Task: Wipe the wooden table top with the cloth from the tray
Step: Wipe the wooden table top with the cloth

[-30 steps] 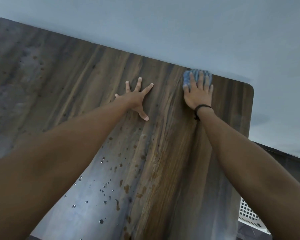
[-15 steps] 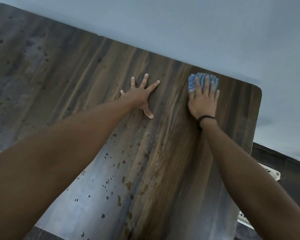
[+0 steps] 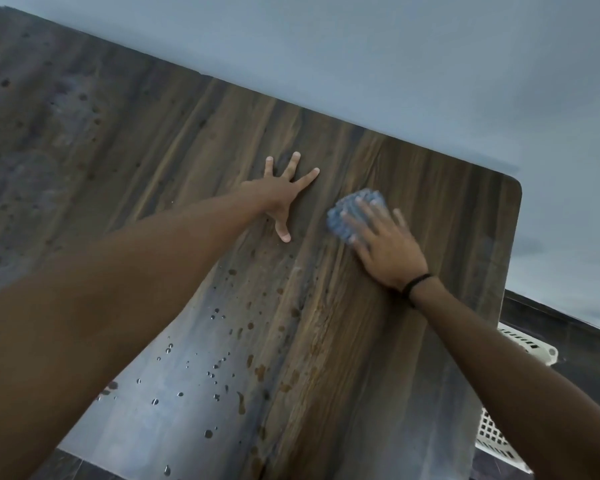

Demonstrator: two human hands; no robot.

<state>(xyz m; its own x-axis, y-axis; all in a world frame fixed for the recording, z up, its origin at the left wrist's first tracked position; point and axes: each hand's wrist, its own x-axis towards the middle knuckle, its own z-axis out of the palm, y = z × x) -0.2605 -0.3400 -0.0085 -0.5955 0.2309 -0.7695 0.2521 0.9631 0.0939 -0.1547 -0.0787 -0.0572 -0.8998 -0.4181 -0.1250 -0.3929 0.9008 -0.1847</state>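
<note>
Many droplets (image 3: 215, 372) lay unwiped; right hand (image 3: 385, 247), seemingly flat, pressed cloth (image 3: 347, 208); left hand (image 3: 279, 194) splayed; short strokes risked missing them.

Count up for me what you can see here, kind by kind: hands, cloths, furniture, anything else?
Bare hands: 2, left hand and right hand
Blue knobbly cloth under the right hand: 1
Dark wood-grain table top: 1
Black wristband: 1
White lattice plastic basket, partly behind the right arm: 1, it seems
Total: 6
</note>
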